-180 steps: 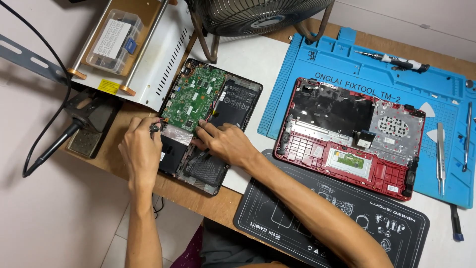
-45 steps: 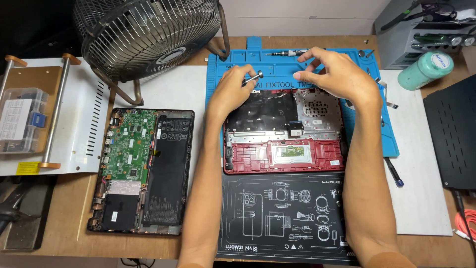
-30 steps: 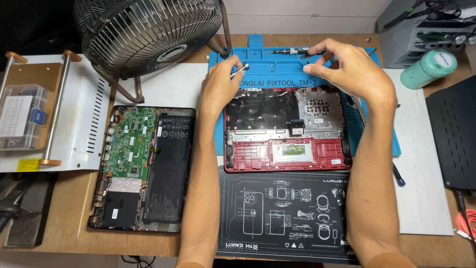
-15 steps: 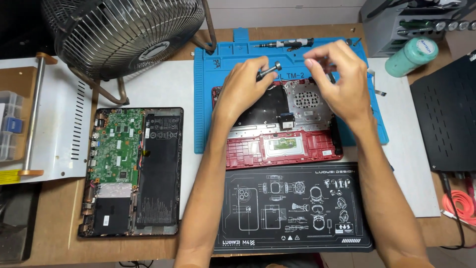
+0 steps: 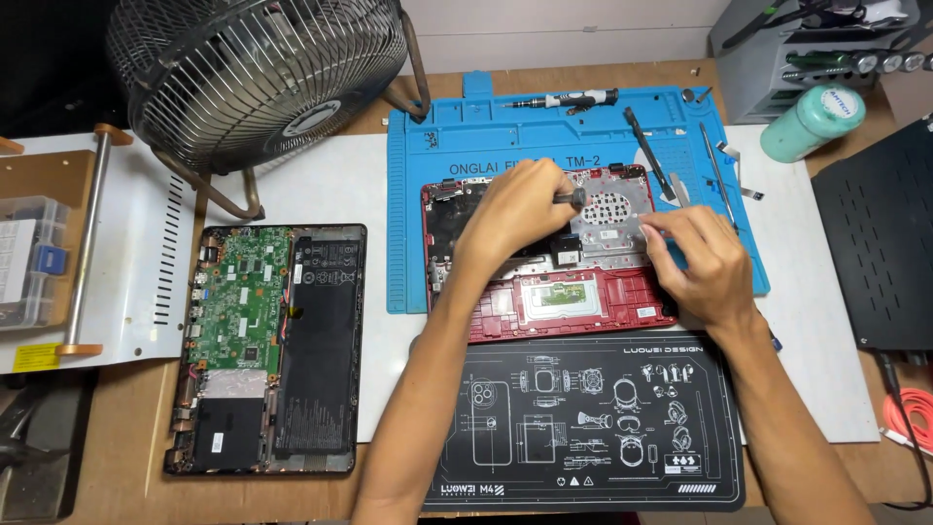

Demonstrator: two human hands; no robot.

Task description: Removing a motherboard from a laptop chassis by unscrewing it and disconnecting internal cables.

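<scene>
The landmark is the red case [image 5: 573,292], which lies opened on the lower edge of the blue mat [image 5: 457,146] at mid-counter. Nearest the person, just below the red case, lies the black mat [image 5: 583,428] with white line drawings. Left of the red case, on the counter [image 5: 107,447], rests a black laptop base [image 5: 264,348] exposing a green board and a battery.

Over the red case, the left hand [image 5: 510,216] has its grip clenched around a dark tool handle [image 5: 571,197], whose tip is hidden behind the hand. The right hand [image 5: 702,264] rests on the right part of the red case, fingertips pinched together; whether they grasp anything cannot be told.

Beyond the red case, a screwdriver [image 5: 564,99] lies along the far edge of the blue mat. Far left stands a fan [image 5: 258,78]; far right lies a green bottle [image 5: 814,121].
</scene>
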